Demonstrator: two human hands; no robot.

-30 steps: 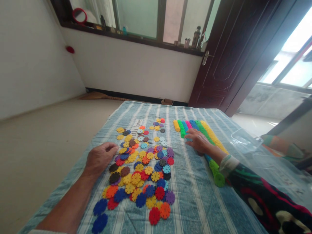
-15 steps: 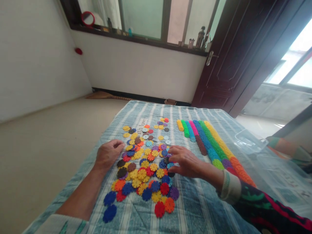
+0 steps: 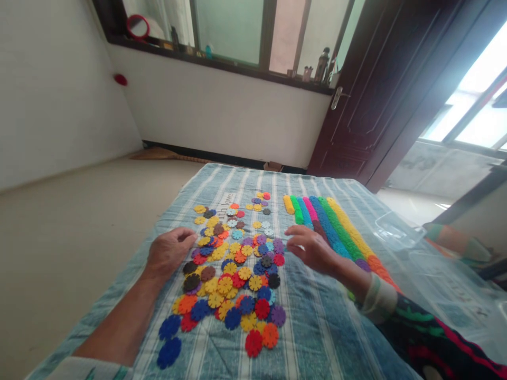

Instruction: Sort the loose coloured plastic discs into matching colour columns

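Observation:
My left hand [image 3: 171, 251] rests at the left edge of a loose pile of notched plastic discs [image 3: 224, 285]. Its fingers are curled together against the thumb, and whatever they may hold is hidden. My right hand [image 3: 313, 250] hovers just right of the pile, fingers bent and apart, with nothing visible in them. Purple discs [image 3: 278, 246] and a red disc [image 3: 279, 259] lie nearest to it. The pile mixes yellow, blue, red, orange, brown and black discs. Beyond my right hand, several long rows of overlapping discs [image 3: 343, 227] lie sorted by colour, partly covered by my hand and forearm.
A striped blue cloth [image 3: 312, 332] covers the surface under everything. Clear plastic containers [image 3: 398, 232] stand at the right. A dark red door [image 3: 368, 100] and a windowsill [image 3: 237, 66] with bottles and a red-framed mirror [image 3: 138, 27] are behind.
My right hand has pulled away from the pile's right edge toward the sorted rows, uncovering discs there. My left hand keeps its place beside the pile. The view has shifted slightly.

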